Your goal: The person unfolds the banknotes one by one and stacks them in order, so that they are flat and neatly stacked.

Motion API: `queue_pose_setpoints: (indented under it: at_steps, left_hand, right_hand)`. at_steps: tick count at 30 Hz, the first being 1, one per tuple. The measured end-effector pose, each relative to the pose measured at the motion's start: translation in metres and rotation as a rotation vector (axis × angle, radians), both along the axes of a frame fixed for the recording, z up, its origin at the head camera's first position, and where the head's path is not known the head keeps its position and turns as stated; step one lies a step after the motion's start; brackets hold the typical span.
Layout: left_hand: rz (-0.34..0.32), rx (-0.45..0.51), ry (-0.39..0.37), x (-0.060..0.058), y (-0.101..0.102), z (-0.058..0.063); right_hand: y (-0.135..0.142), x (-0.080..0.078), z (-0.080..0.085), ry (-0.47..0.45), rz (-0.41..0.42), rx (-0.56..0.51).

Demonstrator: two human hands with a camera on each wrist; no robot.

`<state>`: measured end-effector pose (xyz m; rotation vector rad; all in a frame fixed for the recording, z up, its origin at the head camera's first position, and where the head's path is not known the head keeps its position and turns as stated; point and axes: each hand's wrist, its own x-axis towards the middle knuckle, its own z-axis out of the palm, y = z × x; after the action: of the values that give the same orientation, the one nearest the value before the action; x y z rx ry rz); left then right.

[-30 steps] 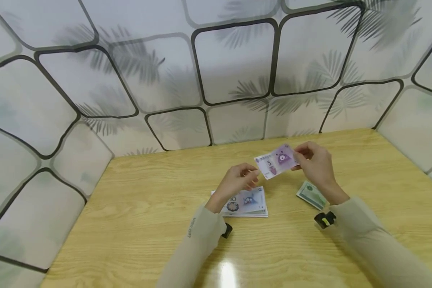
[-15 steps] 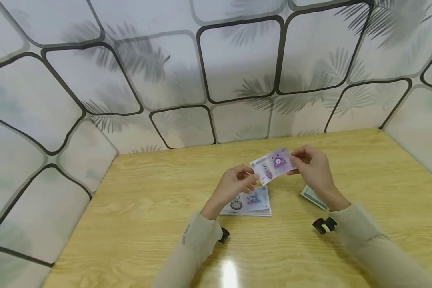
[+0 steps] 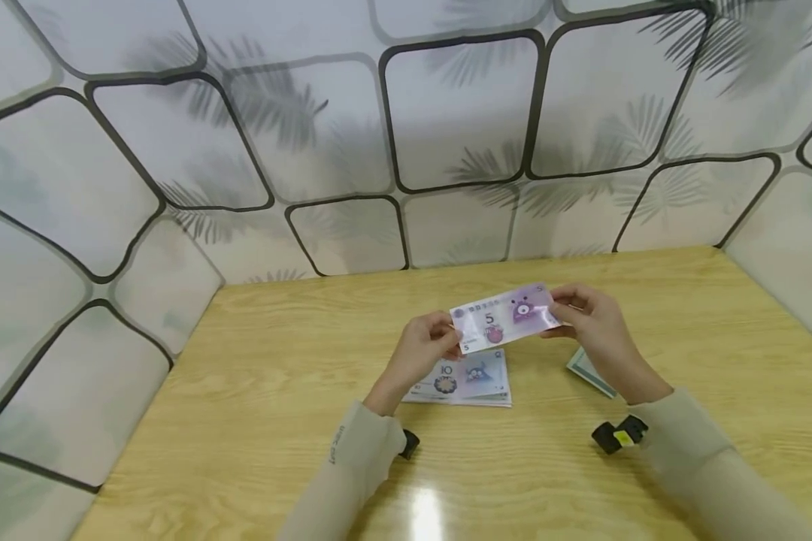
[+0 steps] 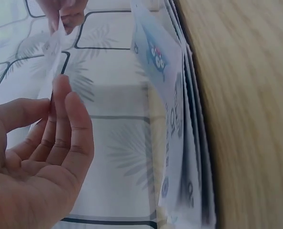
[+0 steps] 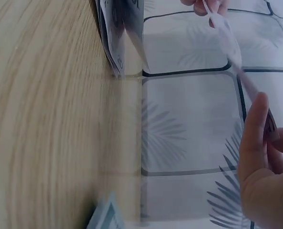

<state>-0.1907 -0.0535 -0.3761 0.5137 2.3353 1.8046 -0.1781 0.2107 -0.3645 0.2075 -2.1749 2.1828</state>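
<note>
A purple play banknote (image 3: 504,317) marked 5 is stretched between both hands above the table. My left hand (image 3: 422,342) pinches its left end between thumb and fingers, also plain in the left wrist view. At the other end, the thumb and fingers of my right hand (image 3: 592,330) pinch the note's right edge. Below the left hand lies a stack of blue-white banknotes (image 3: 477,376) marked 10, several deep, partly covered by that hand. Beneath the right hand sits a green banknote (image 3: 590,372), mostly hidden by the wrist.
The wooden table (image 3: 243,421) runs back to a patterned wall covering (image 3: 338,158) with leaf prints and dark outlines. More of that covering rises at the left and right. Dark devices, such as the right one (image 3: 619,436), sit at both wrists.
My left hand has gone from beside the purple banknote to pinching its left end. The note has shifted left and down and turned flatter, the right hand holding on throughout.
</note>
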Motion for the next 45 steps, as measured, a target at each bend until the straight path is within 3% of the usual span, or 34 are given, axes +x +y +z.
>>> queue_pose_setpoints:
  at_steps: [5, 13, 18, 29, 37, 45]
  left_hand:
    - [0.002, -0.011, -0.001, -0.001, -0.007, 0.002]
    - [0.028, -0.039, 0.025, 0.004, -0.028, 0.0]
    - [0.004, -0.048, 0.027, 0.008, -0.04, -0.003]
    - [0.002, -0.036, 0.002, 0.009, -0.049, 0.002]
    - [0.111, -0.023, -0.035, 0.008, -0.052, -0.005]
    - [0.174, 0.032, -0.057, 0.002, -0.051, -0.008]
  right_hand:
    - [0.005, 0.002, -0.004, -0.032, 0.046, -0.038]
    - [-0.003, -0.001, -0.012, -0.053, 0.151, 0.063]
    - [-0.008, 0.001, -0.016, -0.087, 0.217, 0.078]
    - [-0.011, 0.001, -0.016, -0.099, 0.266, 0.111]
    - [-0.016, -0.004, -0.017, -0.093, 0.315, 0.133]
    - [-0.02, -0.008, -0.015, -0.11, 0.306, 0.159]
